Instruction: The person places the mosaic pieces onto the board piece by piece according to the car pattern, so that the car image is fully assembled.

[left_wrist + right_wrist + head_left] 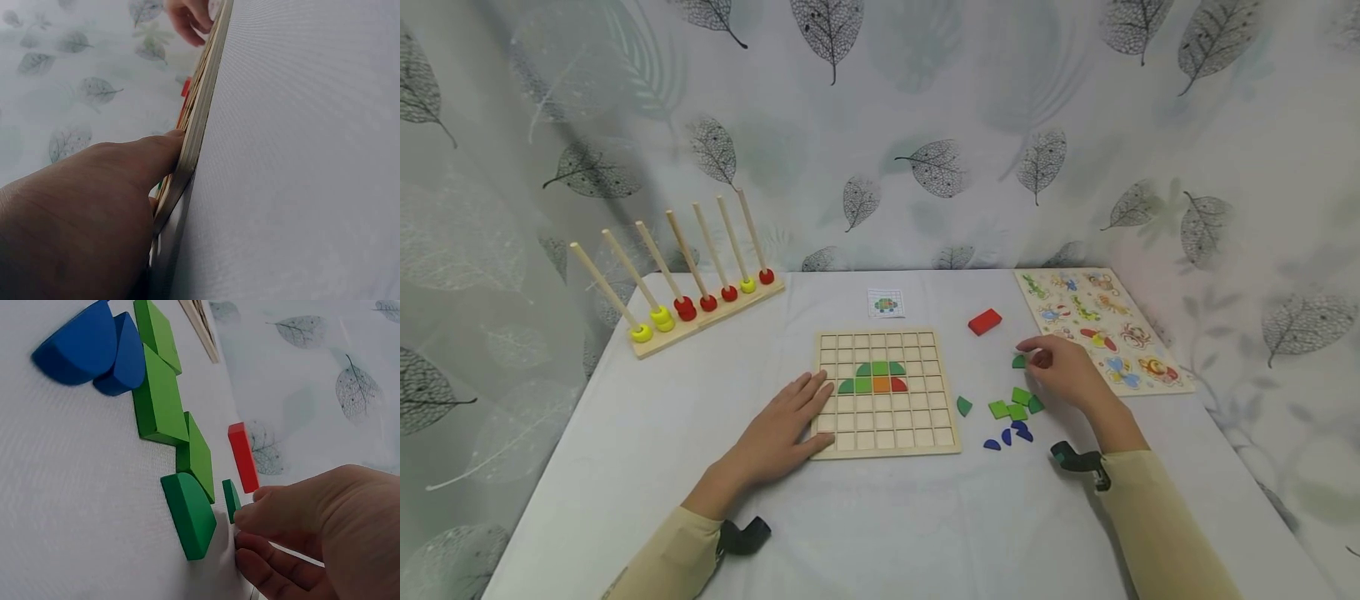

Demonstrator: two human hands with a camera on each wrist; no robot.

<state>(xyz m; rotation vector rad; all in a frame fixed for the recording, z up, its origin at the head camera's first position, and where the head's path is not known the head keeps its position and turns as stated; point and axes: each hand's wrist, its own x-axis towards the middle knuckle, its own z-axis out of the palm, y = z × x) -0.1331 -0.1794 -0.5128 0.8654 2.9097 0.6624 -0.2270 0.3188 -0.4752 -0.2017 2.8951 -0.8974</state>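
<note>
Evidently, the step in hand was fetching another piece for the grid board (921,421). Seven tiles sat in its cells, left of and above the middle: two light green squares (879,367), three dark green rounded tiles (846,386), an orange square (881,384) and a red rounded tile (898,384).

The left hand (786,429) rested on the board's left edge, its fingers straight and slightly apart, the thumb at the near left corner, which seemed to steady it.

Well to the right of the board, the right hand (1063,371) bent its thumb and fingers down at a small green piece (230,499); whether the tips had closed on it, I could not tell. Nearer the board on that side lay a loose green tile (964,406), with light green blocks (998,409) and blue pieces (992,445) a little farther off.

Beyond the board's far edge lay a small pattern card (886,303), its details too small to read surely. The next move probably called for a firm pinch, a lift across to the board, and turning the curved side to suit its cell.
</note>
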